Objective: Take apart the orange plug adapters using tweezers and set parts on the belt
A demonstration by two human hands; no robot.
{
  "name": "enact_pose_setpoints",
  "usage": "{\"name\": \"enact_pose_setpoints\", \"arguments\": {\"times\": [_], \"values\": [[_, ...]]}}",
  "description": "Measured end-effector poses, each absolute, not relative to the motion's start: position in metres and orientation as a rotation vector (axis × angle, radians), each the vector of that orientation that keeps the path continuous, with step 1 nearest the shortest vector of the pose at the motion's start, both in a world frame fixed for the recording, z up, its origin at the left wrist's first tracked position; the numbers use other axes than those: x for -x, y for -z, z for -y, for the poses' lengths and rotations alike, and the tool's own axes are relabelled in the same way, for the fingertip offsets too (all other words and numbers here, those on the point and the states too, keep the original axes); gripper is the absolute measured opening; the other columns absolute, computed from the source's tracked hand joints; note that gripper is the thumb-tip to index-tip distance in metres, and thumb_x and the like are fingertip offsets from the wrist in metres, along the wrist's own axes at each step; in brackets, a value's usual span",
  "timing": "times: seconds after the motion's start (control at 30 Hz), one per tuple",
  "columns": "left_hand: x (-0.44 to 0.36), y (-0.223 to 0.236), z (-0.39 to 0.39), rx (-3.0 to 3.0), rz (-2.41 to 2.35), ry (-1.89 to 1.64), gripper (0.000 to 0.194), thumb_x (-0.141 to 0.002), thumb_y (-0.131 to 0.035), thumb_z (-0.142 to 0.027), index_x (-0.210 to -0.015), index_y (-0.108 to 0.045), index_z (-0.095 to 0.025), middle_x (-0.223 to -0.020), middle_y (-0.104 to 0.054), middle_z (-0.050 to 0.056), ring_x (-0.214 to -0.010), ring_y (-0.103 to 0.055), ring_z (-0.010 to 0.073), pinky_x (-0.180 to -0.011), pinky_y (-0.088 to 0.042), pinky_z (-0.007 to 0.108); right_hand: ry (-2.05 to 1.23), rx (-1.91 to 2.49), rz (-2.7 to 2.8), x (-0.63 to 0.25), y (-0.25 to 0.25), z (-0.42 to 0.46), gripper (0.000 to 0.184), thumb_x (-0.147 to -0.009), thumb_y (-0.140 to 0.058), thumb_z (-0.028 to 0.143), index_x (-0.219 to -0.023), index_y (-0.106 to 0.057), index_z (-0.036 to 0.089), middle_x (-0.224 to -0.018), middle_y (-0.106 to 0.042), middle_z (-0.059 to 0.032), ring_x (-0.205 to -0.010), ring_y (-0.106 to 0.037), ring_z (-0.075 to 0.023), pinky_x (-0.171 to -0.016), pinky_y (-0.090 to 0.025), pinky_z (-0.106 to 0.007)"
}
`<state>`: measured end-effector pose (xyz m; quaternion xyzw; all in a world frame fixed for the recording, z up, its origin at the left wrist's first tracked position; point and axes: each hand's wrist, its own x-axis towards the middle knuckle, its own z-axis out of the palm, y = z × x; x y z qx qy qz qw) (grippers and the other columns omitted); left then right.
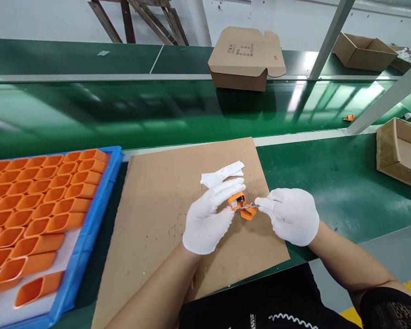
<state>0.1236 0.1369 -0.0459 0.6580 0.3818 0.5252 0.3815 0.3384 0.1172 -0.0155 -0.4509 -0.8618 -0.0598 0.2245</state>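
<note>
Both my hands wear white gloves and work over a brown cardboard sheet (157, 214) on the green table. My left hand (210, 217) is closed around a small orange plastic part (241, 205), holding it by thumb and fingers. My right hand (289, 214) pinches a thin metal tool (250, 207) whose tip reaches into the orange part. A white cloth or spare glove (222, 173) lies on the cardboard just beyond my left fingers.
A blue tray (96, 214) at the left holds several rows of orange plastic housings (34, 201). A closed cardboard box (245, 57) sits on the green conveyor belt behind. Open cardboard boxes stand at the right (400, 151) and far right (363, 50). A metal frame post (380, 107) slants across.
</note>
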Motion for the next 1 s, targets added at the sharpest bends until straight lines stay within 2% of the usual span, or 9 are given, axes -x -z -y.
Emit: {"name": "enact_pose_setpoints", "arguments": {"times": [0.23,0.37,0.53,0.77,1.0], "values": [[-0.1232,0.0487,-0.138,-1.841,-0.975,-1.364,0.051,-0.084,-0.059,0.002,-0.118,-0.074,-0.033,-0.126,-0.074,-0.001,-0.118,-0.068,0.0225,-0.096,-0.06,0.036,0.154,1.216,2.393,-0.3375,0.0106,-0.1178,0.031,-0.08,-0.053,0.009,-0.092,-0.077,0.025,-0.063,-0.061,0.002,-0.051,-0.043,-0.0126,-0.048,-0.019,-0.029],[-0.1233,0.0505,-0.1379,-1.972,-1.066,-1.362,0.048,-0.085,-0.056,0.002,-0.115,-0.075,-0.03,-0.123,-0.075,-0.001,-0.105,-0.073,0.0194,-0.088,-0.063,0.032,0.045,1.249,2.37,-0.3355,0.0137,-0.1175,0.026,-0.09,-0.054,0.016,-0.092,-0.078,0.027,-0.063,-0.059,0.0024,-0.051,-0.043,-0.0114,-0.048,-0.02,-0.029],[-0.122,0.0457,-0.1369,-1.883,-1.048,-1.346,0.047,-0.085,-0.058,-0.001,-0.117,-0.075,-0.032,-0.125,-0.074,0.0,-0.117,-0.069,0.0234,-0.094,-0.061,0.036,-0.099,1.252,2.254,-0.334,0.019,-0.1187,0.024,-0.096,-0.055,0.024,-0.096,-0.079,0.028,-0.074,-0.068,0.0015,-0.062,-0.056,-0.0103,-0.052,-0.029,-0.026],[-0.1215,0.049,-0.1381,-1.909,-1.031,-1.379,0.06,-0.082,-0.055,0.007,-0.121,-0.073,-0.036,-0.127,-0.073,-0.003,-0.113,-0.07,0.0189,-0.095,-0.06,0.032,-0.061,1.28,2.282,-0.3323,0.0187,-0.1182,0.025,-0.096,-0.055,0.024,-0.091,-0.08,0.027,-0.071,-0.067,0.0023,-0.055,-0.051,-0.01,-0.051,-0.026,-0.027],[-0.1216,0.0503,-0.1401,-1.926,-1.036,-1.404,0.055,-0.083,-0.057,0.005,-0.119,-0.073,-0.033,-0.128,-0.073,-0.003,-0.119,-0.068,0.0212,-0.102,-0.059,0.035,-0.042,1.222,2.227,-0.3346,0.0174,-0.1185,0.026,-0.096,-0.054,0.022,-0.092,-0.08,0.026,-0.071,-0.067,0.0016,-0.058,-0.053,-0.0108,-0.051,-0.027,-0.027]]}}
